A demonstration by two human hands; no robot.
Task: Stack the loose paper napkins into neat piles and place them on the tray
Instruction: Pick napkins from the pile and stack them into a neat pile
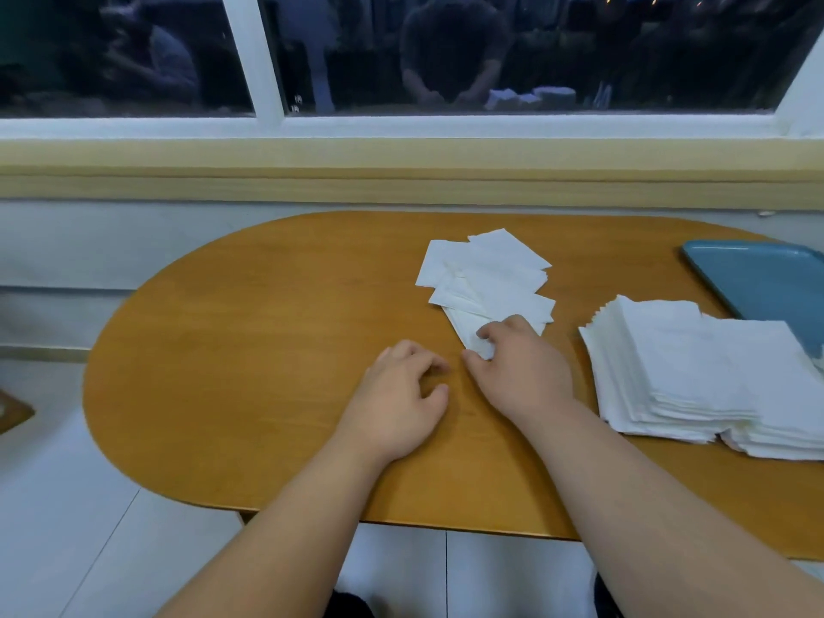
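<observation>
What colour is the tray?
Blue. The tray shows at the right edge of the head view, the only view.

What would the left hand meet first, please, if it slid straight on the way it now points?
Probably the right hand, which pinches the near corner of the loose napkins; the left hand points forward and rightward towards it.
</observation>
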